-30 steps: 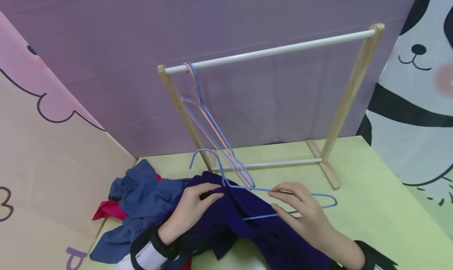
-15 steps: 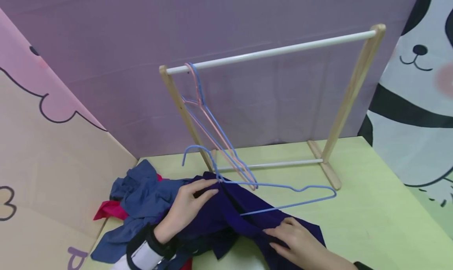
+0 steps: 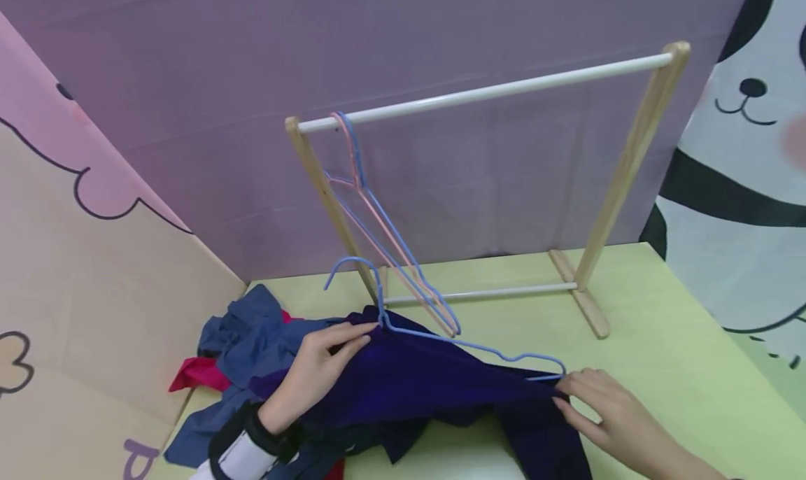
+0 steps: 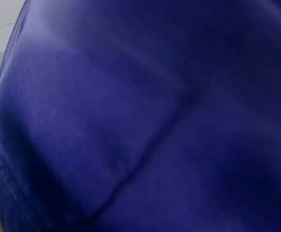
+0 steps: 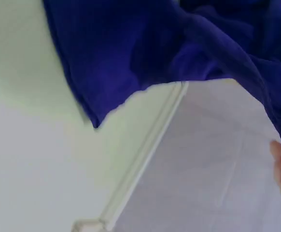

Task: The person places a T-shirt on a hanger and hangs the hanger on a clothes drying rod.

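Left hand (image 3: 313, 368) and right hand (image 3: 609, 411) pinch the navy garment (image 3: 434, 380) stretched between them.

Garment (image 3: 434, 382) deep violet-blue; its hanger (image 3: 466, 343) light blue; rail (image 3: 485, 93) white; tabletop (image 3: 680, 368) pale yellow-green.

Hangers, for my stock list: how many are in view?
3: a blue hanger and pink hanger on the rail, plus a second blue hanger partly covered by the purple garment. Others may be hidden.
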Demonstrator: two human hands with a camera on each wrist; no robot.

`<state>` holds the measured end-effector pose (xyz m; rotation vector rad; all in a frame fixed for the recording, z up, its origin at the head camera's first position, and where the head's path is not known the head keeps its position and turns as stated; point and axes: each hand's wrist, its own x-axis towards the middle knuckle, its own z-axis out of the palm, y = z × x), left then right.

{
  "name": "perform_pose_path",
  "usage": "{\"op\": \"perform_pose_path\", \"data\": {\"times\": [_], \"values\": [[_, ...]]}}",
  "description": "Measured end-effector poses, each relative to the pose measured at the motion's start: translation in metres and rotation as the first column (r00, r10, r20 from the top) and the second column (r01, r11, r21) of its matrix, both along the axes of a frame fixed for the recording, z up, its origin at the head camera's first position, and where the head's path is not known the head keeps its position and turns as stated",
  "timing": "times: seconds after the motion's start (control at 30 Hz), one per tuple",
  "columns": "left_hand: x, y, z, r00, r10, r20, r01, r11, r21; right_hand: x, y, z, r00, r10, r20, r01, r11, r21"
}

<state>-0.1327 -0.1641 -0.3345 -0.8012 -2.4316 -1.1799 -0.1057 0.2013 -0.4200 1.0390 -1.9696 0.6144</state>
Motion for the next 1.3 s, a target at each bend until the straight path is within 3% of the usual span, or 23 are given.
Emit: {"op": "perform_pose_path", "data": {"times": [0.13, 0.37, 0.73, 0.93, 1.0, 1.1, 1.17, 1.3], "values": [[0.002, -0.003, -0.001, 1.000, -0.021, 0.019, 0.021, 1.000, 0.004, -0.001, 0.009, 0.016, 0.999, 0.024, -0.031, -0.024, 1.000, -0.002], [0.005, -0.002, -0.004, 0.998, -0.056, -0.006, 0.056, 0.998, 0.013, -0.007, 0.014, 0.043, 0.997, 0.068, -0.045, -0.068, 0.998, 0.001], [0.011, 0.023, -0.008, 0.996, -0.054, -0.071, 0.060, 0.995, 0.075, -0.015, -0.005, 0.080, 0.986, 0.161, -0.041, -0.160, 0.987, 0.024], [0.010, 0.034, -0.009, 0.987, -0.074, -0.145, 0.091, 0.988, 0.121, -0.019, -0.021, 0.091, 0.966, 0.259, -0.009, -0.259, 0.966, 0.018], [0.009, 0.036, -0.009, 0.986, -0.086, -0.142, 0.104, 0.986, 0.126, -0.021, -0.024, 0.090, 0.961, 0.277, 0.003, -0.277, 0.961, 0.001], [0.009, 0.038, -0.008, 0.987, -0.104, -0.124, 0.121, 0.984, 0.130, -0.024, -0.024, 0.084, 0.957, 0.286, 0.054, -0.283, 0.957, -0.058], [0.009, 0.038, -0.008, 0.985, -0.123, -0.125, 0.139, 0.982, 0.130, -0.026, -0.022, 0.079, 0.953, 0.272, 0.131, -0.258, 0.959, -0.117], [0.009, 0.039, -0.009, 0.980, -0.155, -0.126, 0.172, 0.975, 0.143, -0.028, -0.017, 0.072, 0.940, 0.178, 0.290, -0.128, 0.974, -0.185]]}}
